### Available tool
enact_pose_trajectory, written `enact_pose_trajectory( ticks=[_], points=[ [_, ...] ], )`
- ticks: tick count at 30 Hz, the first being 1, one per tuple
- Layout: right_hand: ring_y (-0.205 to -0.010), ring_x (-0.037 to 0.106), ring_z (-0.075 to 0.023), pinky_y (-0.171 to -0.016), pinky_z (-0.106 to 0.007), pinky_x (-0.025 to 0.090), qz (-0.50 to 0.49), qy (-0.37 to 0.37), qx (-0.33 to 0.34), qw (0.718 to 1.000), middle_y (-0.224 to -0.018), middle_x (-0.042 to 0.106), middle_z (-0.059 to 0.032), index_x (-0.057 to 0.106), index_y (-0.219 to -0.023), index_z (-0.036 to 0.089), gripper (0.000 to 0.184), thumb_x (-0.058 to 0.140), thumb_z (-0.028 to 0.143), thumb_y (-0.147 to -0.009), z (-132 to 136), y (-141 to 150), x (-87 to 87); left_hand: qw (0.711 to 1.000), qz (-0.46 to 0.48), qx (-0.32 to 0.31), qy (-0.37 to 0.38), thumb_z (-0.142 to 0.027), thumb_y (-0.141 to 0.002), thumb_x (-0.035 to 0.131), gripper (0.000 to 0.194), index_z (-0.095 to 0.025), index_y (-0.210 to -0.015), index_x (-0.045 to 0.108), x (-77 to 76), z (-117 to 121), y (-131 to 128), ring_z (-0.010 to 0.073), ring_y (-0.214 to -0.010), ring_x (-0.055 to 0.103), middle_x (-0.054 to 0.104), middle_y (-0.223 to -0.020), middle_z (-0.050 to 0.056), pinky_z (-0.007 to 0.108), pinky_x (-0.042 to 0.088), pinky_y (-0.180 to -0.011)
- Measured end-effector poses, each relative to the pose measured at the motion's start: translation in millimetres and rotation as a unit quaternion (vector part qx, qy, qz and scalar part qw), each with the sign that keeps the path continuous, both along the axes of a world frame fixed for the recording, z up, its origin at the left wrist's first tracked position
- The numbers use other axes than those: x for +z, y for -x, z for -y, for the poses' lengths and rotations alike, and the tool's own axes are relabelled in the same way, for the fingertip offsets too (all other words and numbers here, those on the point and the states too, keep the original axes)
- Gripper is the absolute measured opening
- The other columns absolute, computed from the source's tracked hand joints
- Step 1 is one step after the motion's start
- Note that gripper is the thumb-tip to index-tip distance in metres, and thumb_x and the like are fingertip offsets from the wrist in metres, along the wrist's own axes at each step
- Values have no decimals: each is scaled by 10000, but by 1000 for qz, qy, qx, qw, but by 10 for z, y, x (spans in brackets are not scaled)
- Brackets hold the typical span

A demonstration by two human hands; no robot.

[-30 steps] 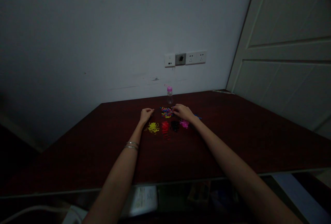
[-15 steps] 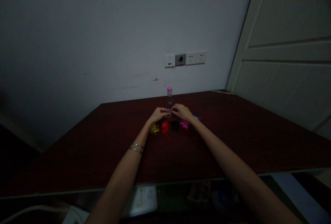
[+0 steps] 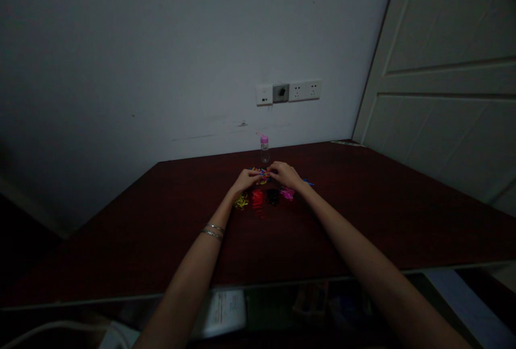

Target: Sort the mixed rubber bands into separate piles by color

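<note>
A heap of small mixed-colour strips that look like rubber bands (image 3: 264, 181) lies on the dark red table, between my two hands. My left hand (image 3: 246, 179) reaches in from the left with its fingers pinched together at the heap. From the right, my right hand (image 3: 284, 174) dips bent, pinching fingers into the same heap. What sits between the fingertips is too small to make out. Nearer to me lie sorted clusters: yellow bands (image 3: 241, 201), red bands (image 3: 258, 199), black bands (image 3: 273, 196) and pink bands (image 3: 287, 193). Blue bands (image 3: 308, 182) show beside my right wrist.
Behind the heap a clear bottle with a pink cap (image 3: 265, 150) stands upright near the wall. Sockets (image 3: 305, 90) are set in the wall above. A white panelled door (image 3: 447, 123) borders the table's right side. Under the front edge, a shelf holds a white package (image 3: 226, 308).
My left hand has shifted slightly left and down, so more of the mixed heap shows. My right hand stays almost in place, its fingers moving a little.
</note>
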State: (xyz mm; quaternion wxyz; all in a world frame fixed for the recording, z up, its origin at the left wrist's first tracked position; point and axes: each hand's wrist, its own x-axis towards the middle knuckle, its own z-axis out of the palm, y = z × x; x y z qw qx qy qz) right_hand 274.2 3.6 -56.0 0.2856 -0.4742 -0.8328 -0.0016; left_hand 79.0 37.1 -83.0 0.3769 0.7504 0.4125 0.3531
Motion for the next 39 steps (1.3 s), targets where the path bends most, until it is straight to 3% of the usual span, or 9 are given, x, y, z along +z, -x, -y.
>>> enact_pose_trajectory(
  ticks=[11,15,19,23,33,39],
  points=[
    [-788,575,-145,-674,-233,415,-94,-18,7,995,-890,646,-37,663,-847,196,124,559,240,-797,-85,-104,-73,1000,9,19,0,-307,-682,659,331,-75,-913,710,73,89,4,95,-531,492,647,-606,43,205,375,-516],
    [-755,569,-141,-672,-238,420,-146,-22,19,989,-852,646,-40,668,-832,187,144,560,275,-797,-83,-125,-47,998,24,54,4,-205,-639,694,383,-67,-996,679,140,140,-43,101,-555,521,657,-633,42,209,405,-544],
    [-751,567,-141,-675,-243,418,-187,-37,20,981,-832,646,-36,668,-816,179,146,567,280,-784,-81,-137,14,996,24,82,-14,-196,-635,691,333,-70,-943,692,161,116,-42,103,-561,524,652,-624,37,207,405,-552],
    [-737,563,-140,-672,-248,416,-220,-64,31,973,-811,646,-33,667,-805,176,181,556,319,-790,-65,-153,102,992,39,119,-20,-232,-658,665,270,-78,-876,704,123,56,43,108,-558,525,648,-616,42,209,396,-547],
    [-700,551,-137,-648,-254,415,-240,-76,36,967,-794,636,-40,672,-799,176,216,566,365,-789,-38,-183,171,946,129,295,-32,-316,-677,586,236,-102,-710,680,-90,-155,526,72,-414,392,510,-462,-27,196,288,-446],
    [-725,554,-142,-655,-254,411,-223,-73,43,971,-801,636,-40,666,-806,175,189,568,337,-796,-19,-151,160,933,167,315,-37,-343,-691,552,275,-102,-746,672,-131,-179,574,69,-398,354,478,-451,-34,194,263,-433]
  ],
)
